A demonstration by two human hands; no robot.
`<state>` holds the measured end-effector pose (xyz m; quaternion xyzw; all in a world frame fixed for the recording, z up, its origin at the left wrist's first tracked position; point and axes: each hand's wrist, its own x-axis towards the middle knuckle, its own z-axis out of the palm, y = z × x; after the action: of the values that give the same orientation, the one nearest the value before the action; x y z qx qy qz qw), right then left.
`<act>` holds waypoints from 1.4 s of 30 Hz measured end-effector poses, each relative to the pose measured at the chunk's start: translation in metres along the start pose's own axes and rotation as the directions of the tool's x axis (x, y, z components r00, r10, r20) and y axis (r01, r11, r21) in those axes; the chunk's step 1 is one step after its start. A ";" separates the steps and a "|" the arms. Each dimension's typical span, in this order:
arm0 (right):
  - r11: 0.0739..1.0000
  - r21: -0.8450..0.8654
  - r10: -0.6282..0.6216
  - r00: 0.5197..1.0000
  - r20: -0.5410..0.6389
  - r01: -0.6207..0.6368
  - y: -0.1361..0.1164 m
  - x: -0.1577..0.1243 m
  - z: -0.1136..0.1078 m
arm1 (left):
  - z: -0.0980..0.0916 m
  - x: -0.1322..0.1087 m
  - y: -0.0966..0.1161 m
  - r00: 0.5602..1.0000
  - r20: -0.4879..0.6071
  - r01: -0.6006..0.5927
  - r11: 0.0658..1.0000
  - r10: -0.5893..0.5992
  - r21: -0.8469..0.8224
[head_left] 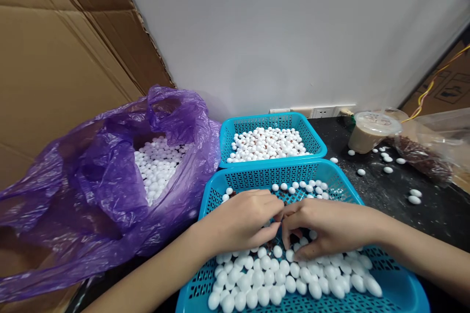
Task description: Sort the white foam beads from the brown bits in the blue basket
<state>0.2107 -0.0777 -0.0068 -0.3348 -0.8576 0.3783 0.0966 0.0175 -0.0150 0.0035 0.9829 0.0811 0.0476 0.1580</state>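
Both hands are inside the nearer blue plastic basket [400, 286], above many small white foam balls [257, 279]. My left hand [246, 217] has its fingers curled and pressed together near the middle of the basket; whatever they hold is hidden. Beside it, almost touching, my right hand [323, 227] bends its fingers downward, with the thumb low against the balls. What lies within its grip cannot be made out. Small reddish-brown bits [270, 244] show between the hands. More white balls line the basket's far side.
Behind stands a second blue basket [319, 149] of white balls with brown bits. On the left, a purple plastic bag [110, 181] gapes over more balls. A lidded drink cup [370, 132], loose balls and a clear bag of brown material [426, 159] sit on the black tabletop [389, 215].
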 end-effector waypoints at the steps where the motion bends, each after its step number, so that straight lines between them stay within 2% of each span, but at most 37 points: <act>1: 1.000 0.001 -0.008 1.000 0.004 0.008 0.000 0.000 0.001 | 0.000 0.000 0.000 1.000 0.004 0.005 1.000 -0.005 0.002; 6: 1.000 -0.020 -0.003 1.000 0.001 0.003 0.000 -0.001 0.002 | -0.001 0.000 0.000 0.999 0.027 0.044 0.999 -0.044 -0.008; 10: 0.999 0.015 0.030 0.999 -0.045 -0.029 -0.005 -0.001 -0.002 | -0.001 -0.001 0.000 0.997 0.013 0.080 0.996 -0.080 -0.032; 14: 0.981 0.195 0.038 0.994 -0.098 -0.018 -0.008 -0.001 -0.006 | -0.001 -0.001 -0.001 0.993 -0.009 0.118 0.993 -0.118 -0.025; 17: 0.901 0.434 0.068 0.981 -0.182 0.018 -0.006 -0.001 -0.007 | -0.001 -0.001 -0.001 0.993 -0.030 0.117 0.993 -0.118 -0.030; 19: 0.811 0.578 0.104 0.950 -0.293 0.090 -0.004 0.000 -0.009 | -0.001 -0.001 -0.002 0.994 -0.026 0.110 0.993 -0.111 -0.039; 22: 0.676 0.712 0.222 0.870 -0.440 0.188 0.002 0.003 -0.012 | 0.000 -0.001 -0.003 0.995 0.011 0.099 0.994 -0.099 -0.042; 27: 0.594 0.782 0.426 0.752 -0.504 0.187 0.006 0.007 -0.016 | 0.000 -0.002 -0.005 0.996 0.011 0.087 0.996 -0.087 -0.021; 29: 0.579 0.794 0.457 0.732 -0.506 0.187 0.006 0.008 -0.017 | 0.000 -0.002 -0.005 0.997 -0.026 0.065 0.997 -0.066 -0.031; 33: 0.542 0.817 0.471 0.734 -0.489 0.196 0.006 0.008 -0.017 | -0.004 -0.001 -0.002 0.986 -0.165 -0.007 0.999 0.000 -0.043; 37: 0.518 0.831 0.461 0.751 -0.472 0.204 0.006 0.007 -0.017 | -0.008 -0.001 0.001 0.946 -0.324 -0.053 0.996 0.029 -0.065; 42: 0.513 0.839 0.435 0.787 -0.438 0.183 0.006 0.006 -0.017 | -0.009 -0.004 0.000 0.879 -0.473 -0.094 0.994 0.058 -0.053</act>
<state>0.2160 -0.0609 0.0007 -0.4106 -0.4534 0.6257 0.4841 0.0125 -0.0125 0.0118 0.9379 0.0764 0.2937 0.1680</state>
